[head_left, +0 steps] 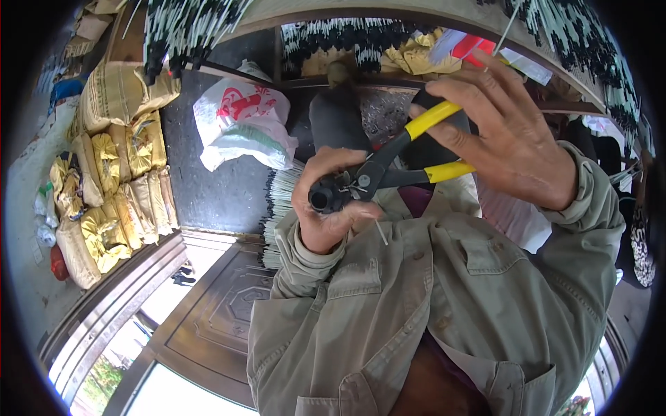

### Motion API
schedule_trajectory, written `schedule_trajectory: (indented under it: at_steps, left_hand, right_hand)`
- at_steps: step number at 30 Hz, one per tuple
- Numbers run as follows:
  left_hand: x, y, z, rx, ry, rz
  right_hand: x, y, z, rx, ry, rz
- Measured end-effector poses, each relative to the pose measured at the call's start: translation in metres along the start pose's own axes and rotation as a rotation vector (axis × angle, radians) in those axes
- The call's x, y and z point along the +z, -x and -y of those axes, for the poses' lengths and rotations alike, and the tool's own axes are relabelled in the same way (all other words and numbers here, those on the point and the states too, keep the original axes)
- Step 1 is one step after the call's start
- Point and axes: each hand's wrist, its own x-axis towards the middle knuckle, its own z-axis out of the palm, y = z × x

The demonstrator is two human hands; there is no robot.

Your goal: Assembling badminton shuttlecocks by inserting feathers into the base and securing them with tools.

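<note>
My left hand (322,208) is wrapped round a black tubular part (321,200) with a round hole in its end. The dark jaws of pliers (380,166) with yellow grips lie against this part; whether they bite on it, I cannot tell. My right hand (510,132) has the upper yellow grip between thumb and forefinger, its other fingers stretched out loosely. The lower grip ends near that palm, and the handles stand wide apart. Below my left fingers a thin pale stick (382,233) pokes out.
Bundles of pale rods with black ends (194,31) hang at upper left, with more (586,55) at upper right. A white plastic bag (243,121) with red print lies ahead. Stacked tan and yellow packages (114,201) stand at left, near a brown panelled door (222,312).
</note>
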Motion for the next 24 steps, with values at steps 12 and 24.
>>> schedule_trajectory:
  at_steps: [12, 24]
  left_hand:
    - [-0.005, -0.003, 0.001, 0.058, -0.055, -0.039]
    - [-0.005, 0.0, -0.005, -0.003, -0.084, -0.077]
  right_hand:
    - [0.018, 0.009, 0.006, -0.045, -0.078, 0.124]
    - [0.042, 0.008, 0.002, -0.096, -0.073, 0.075]
